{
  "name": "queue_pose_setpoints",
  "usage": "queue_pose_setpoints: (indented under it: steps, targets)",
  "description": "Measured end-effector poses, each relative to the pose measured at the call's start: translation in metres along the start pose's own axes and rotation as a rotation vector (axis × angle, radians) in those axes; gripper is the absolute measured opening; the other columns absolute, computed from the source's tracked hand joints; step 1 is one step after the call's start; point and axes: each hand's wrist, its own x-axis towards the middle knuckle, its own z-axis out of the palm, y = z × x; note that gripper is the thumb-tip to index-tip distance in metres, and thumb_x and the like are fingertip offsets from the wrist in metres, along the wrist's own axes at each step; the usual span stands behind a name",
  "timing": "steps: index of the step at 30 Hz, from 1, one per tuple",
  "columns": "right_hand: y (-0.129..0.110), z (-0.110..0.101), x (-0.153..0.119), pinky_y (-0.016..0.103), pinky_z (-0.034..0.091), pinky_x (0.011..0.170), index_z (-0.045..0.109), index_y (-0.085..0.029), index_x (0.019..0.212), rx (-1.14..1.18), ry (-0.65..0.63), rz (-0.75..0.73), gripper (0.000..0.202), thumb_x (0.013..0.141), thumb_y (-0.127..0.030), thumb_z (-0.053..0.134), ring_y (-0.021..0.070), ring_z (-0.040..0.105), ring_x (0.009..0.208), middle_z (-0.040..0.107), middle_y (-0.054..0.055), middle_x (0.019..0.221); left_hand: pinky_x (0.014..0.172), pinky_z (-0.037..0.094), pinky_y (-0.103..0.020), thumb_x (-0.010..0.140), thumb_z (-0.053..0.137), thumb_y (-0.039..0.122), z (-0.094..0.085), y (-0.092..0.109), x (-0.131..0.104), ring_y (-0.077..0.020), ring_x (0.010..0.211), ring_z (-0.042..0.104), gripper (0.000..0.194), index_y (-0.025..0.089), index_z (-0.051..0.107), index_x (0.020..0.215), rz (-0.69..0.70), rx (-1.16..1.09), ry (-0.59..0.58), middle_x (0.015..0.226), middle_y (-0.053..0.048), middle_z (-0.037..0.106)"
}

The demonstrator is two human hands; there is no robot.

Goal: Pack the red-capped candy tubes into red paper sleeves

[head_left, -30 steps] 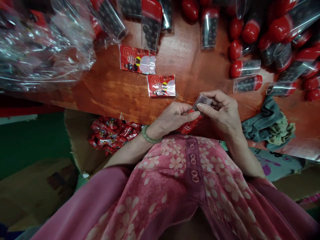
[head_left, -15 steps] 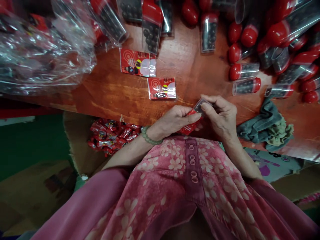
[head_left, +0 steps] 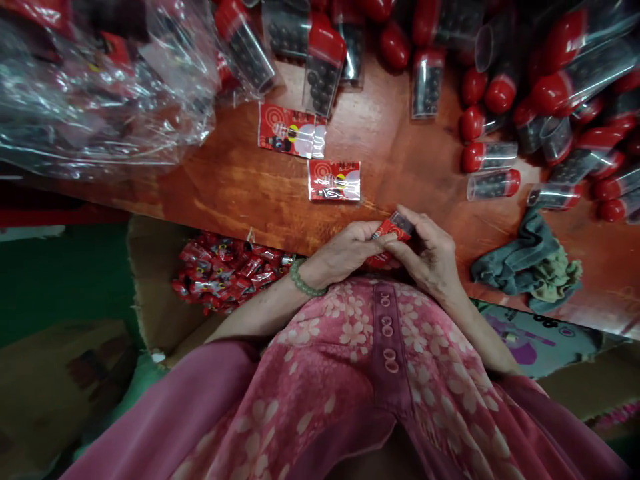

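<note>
Close to my body, at the table's front edge, both hands grip one small clear tube [head_left: 404,223] with a red printed sleeve [head_left: 391,230] round it. My left hand [head_left: 347,250], with a green bead bracelet at the wrist, is closed on the left part of the sleeve. On the other side, my right hand [head_left: 431,253] holds the tube, its thumb pressed on the red sleeve and a finger at the tube's far end. The tube's lower part is hidden by my fingers. Beyond my hands lie a flat red sleeve [head_left: 334,181] and a second group of flat sleeves [head_left: 285,130].
Red-capped clear tubes with dark balls [head_left: 427,83] crowd the table's back and right. A clear plastic bag [head_left: 115,100] lies left. Below the edge, a cardboard box [head_left: 155,287] holds wrapped red pieces [head_left: 230,270]. A crumpled grey-green cloth [head_left: 525,257] rests at right.
The red sleeve now covers more of the clear tube, leaving only its end showing. My right hand has moved down and left, its thumb now on the sleeve. The view has shifted slightly.
</note>
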Motion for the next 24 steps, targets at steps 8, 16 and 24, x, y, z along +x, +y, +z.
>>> queue_pose_setpoints:
  steps: [8,16,24]
  targets:
    - [-0.002,0.011,-0.014,0.043,0.059,0.096,0.073,-0.025,0.13,-0.018,-0.069,0.016,0.039,0.102,-0.046,0.056,0.0237,0.073,0.107,0.077,0.009,0.118,0.064,0.05,-0.021,0.067,0.087,0.064,0.0,-0.013,-0.005,-0.008,0.061,0.061,0.059,0.012,0.065,0.085,0.031,0.016,0.027,0.069,0.001,0.066]
    - [-0.013,0.013,0.002,0.044,0.059,0.096,0.067,-0.023,0.138,-0.064,-0.154,-0.188,0.044,0.099,-0.042,0.063,0.0257,0.072,0.11,0.076,0.013,0.124,0.079,0.057,-0.027,0.091,0.067,0.059,-0.034,0.005,-0.088,-0.014,0.082,0.07,0.048,0.014,0.071,0.106,0.158,0.553,0.215,0.094,-0.006,0.075]
    - [-0.003,0.033,0.06,0.053,0.046,0.108,0.067,-0.023,0.134,-0.584,-0.124,-0.39,0.036,0.102,-0.036,0.057,0.0322,0.06,0.132,0.069,0.014,0.141,0.045,0.036,-0.028,0.084,0.073,0.059,-0.16,-0.037,-0.244,-0.0185,0.044,0.054,0.031,0.03,0.069,0.094,0.291,1.492,1.136,0.051,0.005,0.059]
